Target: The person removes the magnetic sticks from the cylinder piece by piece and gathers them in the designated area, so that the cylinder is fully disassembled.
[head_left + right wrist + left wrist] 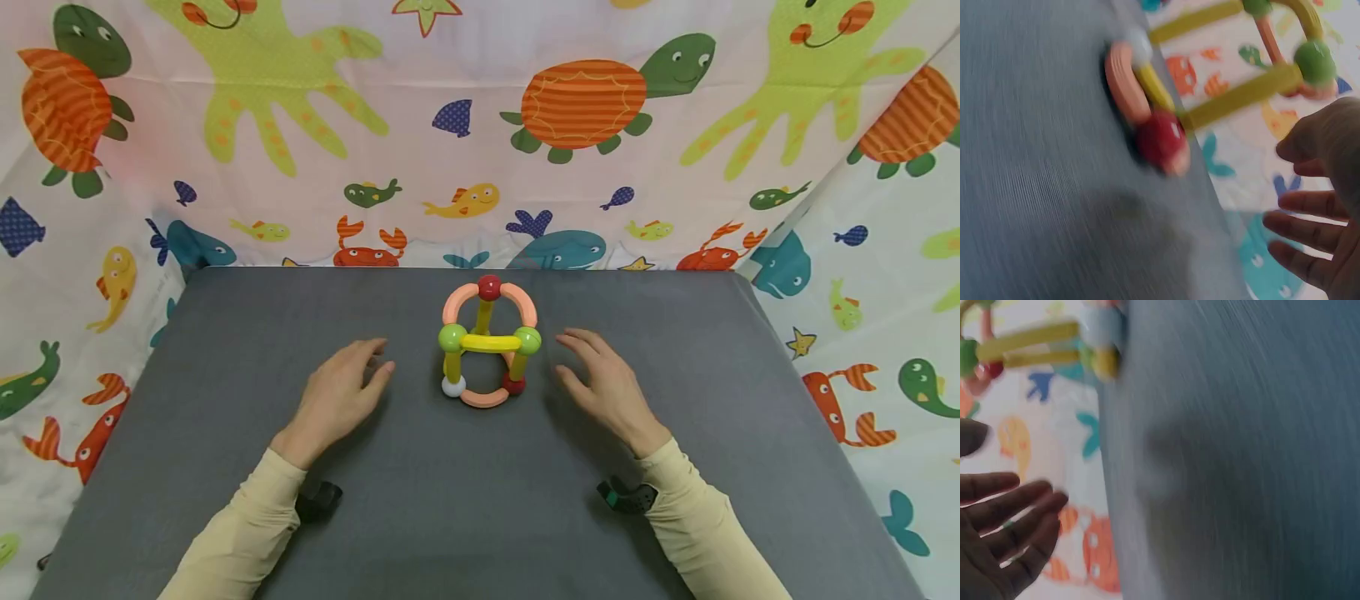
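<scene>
In the head view a toy frame (491,342) of yellow rods, salmon-coloured curved pieces and red, green and white balls stands on the grey table. To its left is my left hand (341,392), with fingers loosely bent and touching nothing. My right hand (607,387) hovers at its right side, fingers relaxed and apart from the toy. The right wrist view shows the toy's red ball (1161,140) close up, with the right hand (1316,212) beside it. Blurred in the left wrist view, the left hand (1007,531) has spread fingers and holds nothing.
The grey tabletop (480,508) carries the toy. A white cloth (420,158) printed with sea animals hangs behind the table and along both sides. Dark bands (628,497) sit on both wrists, at the cuffs of the pale sleeves.
</scene>
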Demonstrator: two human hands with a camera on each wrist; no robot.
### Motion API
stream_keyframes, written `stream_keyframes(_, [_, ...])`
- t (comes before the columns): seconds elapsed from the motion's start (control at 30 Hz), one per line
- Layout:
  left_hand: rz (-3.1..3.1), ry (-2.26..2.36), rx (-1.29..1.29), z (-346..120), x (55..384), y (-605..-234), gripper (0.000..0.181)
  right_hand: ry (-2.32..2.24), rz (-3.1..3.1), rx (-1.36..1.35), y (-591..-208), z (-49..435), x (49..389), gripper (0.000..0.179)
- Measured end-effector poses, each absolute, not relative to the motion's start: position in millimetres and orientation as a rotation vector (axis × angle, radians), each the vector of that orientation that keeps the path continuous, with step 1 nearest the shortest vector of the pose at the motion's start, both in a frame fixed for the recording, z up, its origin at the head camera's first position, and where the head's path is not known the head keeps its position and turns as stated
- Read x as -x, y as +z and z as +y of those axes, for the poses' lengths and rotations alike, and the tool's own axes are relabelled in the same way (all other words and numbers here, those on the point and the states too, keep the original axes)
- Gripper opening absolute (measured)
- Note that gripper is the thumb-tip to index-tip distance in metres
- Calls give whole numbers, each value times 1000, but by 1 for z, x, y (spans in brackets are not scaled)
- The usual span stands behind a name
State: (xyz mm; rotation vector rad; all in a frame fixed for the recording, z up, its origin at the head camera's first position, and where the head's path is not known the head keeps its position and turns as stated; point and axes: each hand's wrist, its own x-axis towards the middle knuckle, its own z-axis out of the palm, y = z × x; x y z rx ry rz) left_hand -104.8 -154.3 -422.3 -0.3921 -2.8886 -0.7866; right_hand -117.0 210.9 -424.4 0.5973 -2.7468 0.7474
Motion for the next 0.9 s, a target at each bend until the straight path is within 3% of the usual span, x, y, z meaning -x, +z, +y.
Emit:
stream_keyframes(0.17, [-2811, -1096, 451, -123, 102, -427, 36, 1129, -2732, -607, -425, 183, 115, 40])
stream_keyframes(0.3, [-2783, -1208, 480, -100, 103, -433, 36, 1192, -2763, -560, -432, 165, 112, 27])
stream_keyframes(0.43, [-2706, -1237, 480, -88, 101, -435, 22, 1214, -2737, -523, -436, 157, 111, 20])
stream_keyframes(0.67, [-2676, -1188, 505, -86, 89, -436, 6, 1236, -2702, -569, -438, 160, 97, 19])
stream_keyframes(0.9, [-2758, -1147, 624, -91, 67, -430, 8, 1271, -2733, -644, -432, 169, 73, 22])
